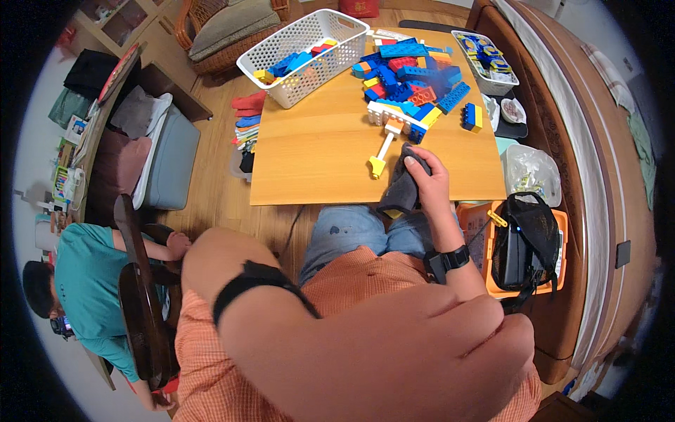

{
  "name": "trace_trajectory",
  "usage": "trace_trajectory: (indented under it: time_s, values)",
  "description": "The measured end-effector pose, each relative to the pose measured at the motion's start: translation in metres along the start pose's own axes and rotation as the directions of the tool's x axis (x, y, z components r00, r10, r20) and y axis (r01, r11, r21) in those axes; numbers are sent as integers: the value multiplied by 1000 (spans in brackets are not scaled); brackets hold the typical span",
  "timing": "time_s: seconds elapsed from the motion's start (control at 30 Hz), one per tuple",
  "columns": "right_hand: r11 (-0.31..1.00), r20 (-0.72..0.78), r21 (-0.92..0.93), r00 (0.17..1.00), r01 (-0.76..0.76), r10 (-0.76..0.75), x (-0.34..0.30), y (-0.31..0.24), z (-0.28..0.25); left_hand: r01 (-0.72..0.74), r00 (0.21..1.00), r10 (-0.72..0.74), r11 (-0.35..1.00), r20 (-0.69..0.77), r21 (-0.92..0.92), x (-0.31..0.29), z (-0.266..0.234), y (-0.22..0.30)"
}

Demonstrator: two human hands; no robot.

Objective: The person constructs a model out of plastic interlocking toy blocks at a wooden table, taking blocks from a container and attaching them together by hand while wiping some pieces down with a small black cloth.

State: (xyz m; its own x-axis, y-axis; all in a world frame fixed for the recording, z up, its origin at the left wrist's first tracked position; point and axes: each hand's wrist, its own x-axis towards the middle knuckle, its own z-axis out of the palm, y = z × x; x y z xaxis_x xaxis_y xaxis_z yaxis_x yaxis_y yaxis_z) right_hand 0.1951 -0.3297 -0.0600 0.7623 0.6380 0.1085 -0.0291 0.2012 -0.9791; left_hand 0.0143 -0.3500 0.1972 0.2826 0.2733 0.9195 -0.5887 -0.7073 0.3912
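Observation:
My right hand [432, 177], with a black device strapped at its wrist, grips a dark grey cloth [402, 186] at the table's near edge. A bit of yellow shows under the cloth's lower end. My left hand [457, 337] is raised very close to the camera, a black band round its wrist. Its fingers are curled, and whatever they may hold is hidden. Just beyond the cloth lies a white rod [385, 146] with a yellow piece [377, 167] on its near end. Its far end meets a white toy-brick piece [397, 118] beside a pile of coloured toy bricks [415, 74].
A white perforated basket [309, 77] with bricks stands on the wooden table [309, 155]. One blue-yellow brick [472, 117] sits apart at right. An orange crate [492, 278] with a black mesh bag [526, 243] is at my right. A person [95, 281] in teal sits at left.

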Motion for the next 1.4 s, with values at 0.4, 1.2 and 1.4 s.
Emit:
trace_trajectory:
  time_s: [0.4, 1.2, 1.4]
  values:
    - [1000, 31, 9, 999, -11, 10, -1, 0, -6, 135, 541, -630, 719, 558, 681, -52, -16, -256]
    - [997, 36, 63, 998, -49, 47, 1, -6, -4, 938, 269, -945, 301, 185, 172, -136, -102, -280]
    - [1000, -23, 0, 1000, 20, -20, 5, -5, 17, 837, 91, -950, -90, 300, -539, -176, -84, -249]
